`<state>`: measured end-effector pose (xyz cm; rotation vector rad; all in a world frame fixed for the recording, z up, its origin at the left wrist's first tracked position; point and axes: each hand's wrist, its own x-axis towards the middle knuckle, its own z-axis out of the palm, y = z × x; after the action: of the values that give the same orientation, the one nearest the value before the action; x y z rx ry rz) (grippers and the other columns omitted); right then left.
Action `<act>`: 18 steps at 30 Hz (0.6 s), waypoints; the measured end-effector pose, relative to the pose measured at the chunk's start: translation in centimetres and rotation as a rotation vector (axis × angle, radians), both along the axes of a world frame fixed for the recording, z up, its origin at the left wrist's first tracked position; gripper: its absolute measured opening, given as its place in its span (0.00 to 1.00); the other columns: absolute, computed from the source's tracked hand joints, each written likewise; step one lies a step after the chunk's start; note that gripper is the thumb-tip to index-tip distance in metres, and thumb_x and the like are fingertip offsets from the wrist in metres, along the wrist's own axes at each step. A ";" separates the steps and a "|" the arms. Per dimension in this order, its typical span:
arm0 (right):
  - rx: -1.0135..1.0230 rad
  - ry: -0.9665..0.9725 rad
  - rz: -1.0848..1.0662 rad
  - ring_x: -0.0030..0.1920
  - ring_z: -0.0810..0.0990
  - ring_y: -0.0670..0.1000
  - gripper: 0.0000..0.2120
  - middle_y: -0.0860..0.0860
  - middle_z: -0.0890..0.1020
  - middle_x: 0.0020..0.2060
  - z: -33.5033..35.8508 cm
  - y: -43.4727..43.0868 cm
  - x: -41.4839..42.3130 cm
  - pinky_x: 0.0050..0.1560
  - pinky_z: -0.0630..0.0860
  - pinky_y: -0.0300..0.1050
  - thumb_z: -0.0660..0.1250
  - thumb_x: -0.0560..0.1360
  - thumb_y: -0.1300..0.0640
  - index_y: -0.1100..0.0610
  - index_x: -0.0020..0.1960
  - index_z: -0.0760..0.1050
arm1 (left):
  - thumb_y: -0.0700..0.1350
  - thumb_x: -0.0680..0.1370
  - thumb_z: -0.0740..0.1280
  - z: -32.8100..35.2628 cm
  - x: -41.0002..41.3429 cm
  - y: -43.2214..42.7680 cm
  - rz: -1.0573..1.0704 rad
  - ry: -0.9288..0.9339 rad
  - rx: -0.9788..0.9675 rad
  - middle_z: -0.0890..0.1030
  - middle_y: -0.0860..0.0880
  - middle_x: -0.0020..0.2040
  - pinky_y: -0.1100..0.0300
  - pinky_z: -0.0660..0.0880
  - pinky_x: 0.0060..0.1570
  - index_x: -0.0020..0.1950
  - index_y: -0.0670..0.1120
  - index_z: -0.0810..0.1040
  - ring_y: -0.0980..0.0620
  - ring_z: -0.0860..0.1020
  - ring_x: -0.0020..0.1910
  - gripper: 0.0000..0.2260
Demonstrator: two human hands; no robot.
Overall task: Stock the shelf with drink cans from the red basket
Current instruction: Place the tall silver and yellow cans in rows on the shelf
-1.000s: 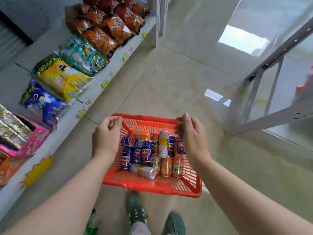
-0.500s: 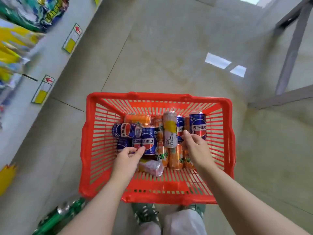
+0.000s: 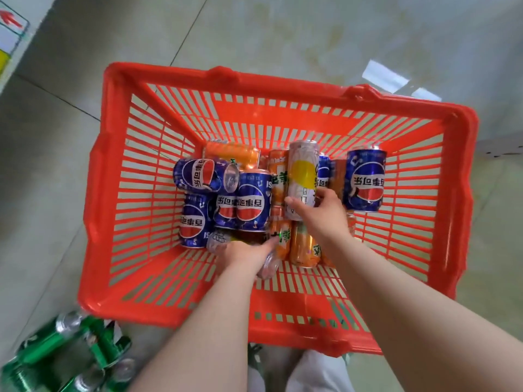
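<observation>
Your right hand [image 3: 322, 215] curls its fingers around the tall pale can [image 3: 302, 176]; your left hand [image 3: 243, 254] closes on a silver can [image 3: 267, 267], both inside the red basket [image 3: 158, 77]. Lift straight up, clear of neighbouring cans.

A shop aisle: red slatted plastic shopping basket [image 3: 158, 193] of drink cans, shelf-edge price label [image 3: 10, 26], glossy tiled floor [image 3: 283, 32]
</observation>
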<state>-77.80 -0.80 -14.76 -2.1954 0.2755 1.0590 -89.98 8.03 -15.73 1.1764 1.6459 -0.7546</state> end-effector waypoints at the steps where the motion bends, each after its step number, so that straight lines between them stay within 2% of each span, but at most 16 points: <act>1: -0.001 -0.007 -0.013 0.49 0.80 0.46 0.29 0.44 0.81 0.51 -0.4 0.0 0.0 0.46 0.78 0.42 0.75 0.69 0.44 0.53 0.65 0.72 | 0.71 0.40 0.72 -1.6 -0.5 -0.1 0.008 0.019 0.004 0.78 0.41 0.56 0.47 0.80 0.49 0.67 0.39 0.67 0.41 0.81 0.47 0.62; 3: 0.006 0.007 -0.019 0.46 0.83 0.46 0.22 0.45 0.84 0.46 -0.6 -0.2 0.3 0.46 0.81 0.44 0.77 0.67 0.45 0.53 0.57 0.79 | 0.66 0.35 0.73 -3.7 -0.9 -0.2 0.062 0.056 -0.025 0.79 0.41 0.55 0.45 0.80 0.49 0.65 0.41 0.69 0.39 0.80 0.50 0.62; 5: 0.052 0.045 -0.031 0.42 0.84 0.45 0.14 0.46 0.85 0.43 -0.4 -0.3 0.8 0.41 0.81 0.41 0.77 0.68 0.48 0.53 0.50 0.81 | 0.57 0.40 0.78 -4.2 -0.4 0.1 0.140 0.061 -0.074 0.80 0.41 0.53 0.46 0.80 0.49 0.61 0.42 0.72 0.40 0.81 0.48 0.51; 7: 0.103 0.106 -0.050 0.39 0.83 0.45 0.10 0.47 0.85 0.41 0.2 -0.4 1.2 0.34 0.78 0.36 0.76 0.69 0.50 0.53 0.46 0.81 | 0.51 0.49 0.78 -2.3 0.7 0.5 0.206 0.068 -0.157 0.80 0.42 0.54 0.48 0.79 0.51 0.61 0.42 0.73 0.42 0.81 0.49 0.42; 8: 0.118 0.153 -0.059 0.39 0.84 0.46 0.09 0.49 0.86 0.41 0.6 -0.5 1.3 0.35 0.79 0.38 0.76 0.70 0.50 0.53 0.46 0.81 | 0.49 0.54 0.78 -1.3 1.3 0.7 0.237 0.068 -0.189 0.79 0.41 0.55 0.47 0.78 0.53 0.61 0.42 0.73 0.42 0.80 0.50 0.37; 10: 0.127 0.237 -0.087 0.46 0.85 0.56 0.14 0.56 0.86 0.45 1.0 -0.7 1.4 0.48 0.83 0.51 0.76 0.68 0.47 0.55 0.47 0.81 | 0.46 0.65 0.76 -0.3 1.5 1.1 0.329 0.062 -0.233 0.78 0.40 0.54 0.47 0.77 0.53 0.58 0.41 0.73 0.41 0.79 0.52 0.24; 11: 0.125 0.270 -0.103 0.50 0.84 0.60 0.17 0.59 0.85 0.49 1.3 -0.7 1.5 0.55 0.80 0.57 0.75 0.67 0.45 0.56 0.49 0.81 | 0.44 0.67 0.75 0.4 1.4 1.4 0.391 0.067 -0.268 0.78 0.40 0.52 0.47 0.78 0.50 0.55 0.41 0.74 0.41 0.79 0.51 0.20; 13: 0.139 0.332 -0.149 0.53 0.82 0.63 0.21 0.60 0.84 0.51 2.4 -0.8 1.8 0.60 0.77 0.59 0.74 0.68 0.44 0.57 0.53 0.79 | 0.42 0.64 0.78 1.9 0.9 2.5 0.567 0.078 -0.373 0.78 0.39 0.51 0.48 0.79 0.40 0.54 0.41 0.74 0.41 0.78 0.49 0.22; 14: 0.153 0.356 -0.178 0.52 0.83 0.60 0.21 0.59 0.84 0.50 3.0 -0.8 1.9 0.60 0.78 0.57 0.74 0.69 0.45 0.58 0.55 0.78 | 0.41 0.60 0.78 2.9 0.5 3.2 0.656 0.073 -0.431 0.78 0.40 0.52 0.48 0.78 0.36 0.55 0.40 0.75 0.41 0.78 0.48 0.26; 16: 0.192 0.384 -0.234 0.51 0.83 0.55 0.17 0.56 0.84 0.49 4.2 -1.1 2.0 0.57 0.79 0.52 0.73 0.72 0.49 0.58 0.54 0.77 | 0.39 0.58 0.77 4.9 -0.1 4.0 0.773 0.032 -0.516 0.77 0.39 0.54 0.48 0.77 0.36 0.57 0.39 0.75 0.41 0.77 0.48 0.28; 18: 0.221 0.400 -0.261 0.52 0.83 0.55 0.14 0.57 0.84 0.49 6.0 -1.4 1.9 0.56 0.80 0.51 0.72 0.73 0.52 0.59 0.54 0.76 | 0.38 0.60 0.76 7.4 -0.7 4.4 0.833 -0.018 -0.545 0.76 0.38 0.55 0.48 0.76 0.38 0.57 0.39 0.74 0.41 0.75 0.48 0.27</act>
<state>-75.87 -2.17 -8.71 -1.6890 0.5763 1.3031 -90.64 12.46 -8.37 0.0747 1.5737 -0.5727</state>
